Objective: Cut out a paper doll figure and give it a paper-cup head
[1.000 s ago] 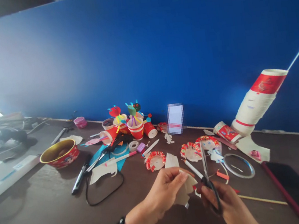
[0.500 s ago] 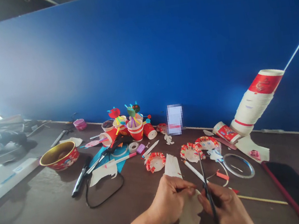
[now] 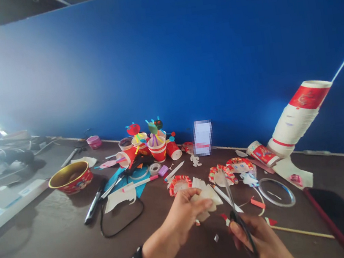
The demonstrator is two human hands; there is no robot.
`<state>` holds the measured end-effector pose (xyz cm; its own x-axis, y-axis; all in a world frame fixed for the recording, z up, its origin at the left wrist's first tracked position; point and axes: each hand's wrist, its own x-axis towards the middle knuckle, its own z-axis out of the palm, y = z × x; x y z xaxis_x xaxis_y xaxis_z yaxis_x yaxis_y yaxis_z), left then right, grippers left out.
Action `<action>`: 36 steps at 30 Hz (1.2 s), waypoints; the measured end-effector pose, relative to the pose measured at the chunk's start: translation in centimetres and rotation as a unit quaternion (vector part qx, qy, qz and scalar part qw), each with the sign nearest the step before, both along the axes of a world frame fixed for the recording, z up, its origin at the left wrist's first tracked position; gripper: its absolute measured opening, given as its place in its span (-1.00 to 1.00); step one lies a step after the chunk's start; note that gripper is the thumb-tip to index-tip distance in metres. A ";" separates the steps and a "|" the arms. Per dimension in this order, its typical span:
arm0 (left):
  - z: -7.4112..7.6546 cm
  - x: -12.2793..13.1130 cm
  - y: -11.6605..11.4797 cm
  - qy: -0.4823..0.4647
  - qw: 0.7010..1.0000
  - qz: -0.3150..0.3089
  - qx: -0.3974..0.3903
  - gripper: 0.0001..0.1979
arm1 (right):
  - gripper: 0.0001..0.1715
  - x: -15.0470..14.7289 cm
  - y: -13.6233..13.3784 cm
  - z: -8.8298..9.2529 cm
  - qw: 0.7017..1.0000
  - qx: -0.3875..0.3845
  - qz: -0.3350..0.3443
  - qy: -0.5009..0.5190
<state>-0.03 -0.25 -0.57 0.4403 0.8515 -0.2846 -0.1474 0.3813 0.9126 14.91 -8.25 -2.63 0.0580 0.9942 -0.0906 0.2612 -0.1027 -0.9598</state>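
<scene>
Head view, live: pinching a folded cream paper cutout (image 3: 205, 197) between the pressed-together fingers (image 3: 200, 204) of the left hand (image 3: 182, 217), just above the dark brown desk (image 3: 45, 232). Gripping black-handled scissors (image 3: 241, 232) in the right hand (image 3: 254, 237), fingers curled around the handles, blades pointing up just beside the paper. Tiny paper offcuts (image 3: 216, 238) lying on the desk, more trimming seemingly left; red-frilled paper-plate faces (image 3: 221, 176) further along, looking finished.

cream paper cutout (image 3: 207, 196) | folded, ragged edges | black-handled scissors (image 3: 230, 195) | near-upright, blades together
</scene>
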 end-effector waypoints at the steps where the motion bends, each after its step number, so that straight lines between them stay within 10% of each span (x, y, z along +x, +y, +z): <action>1: 0.1 -0.2 0.3 -0.015 1.000 0.001 0.000 -0.69 | -0.43 0.1 -0.1 0.0 1.000 -0.007 0.014 -0.007; 10: 0.2 -1.4 1.7 -0.101 0.994 -0.049 0.003 -0.81 | -0.36 1.1 0.0 -0.9 0.980 -0.068 0.185 -0.005; 36: 0.5 -1.2 1.3 -0.065 0.997 -0.044 0.007 -0.79 | -0.37 0.6 0.1 -1.8 0.993 -0.055 0.101 -0.034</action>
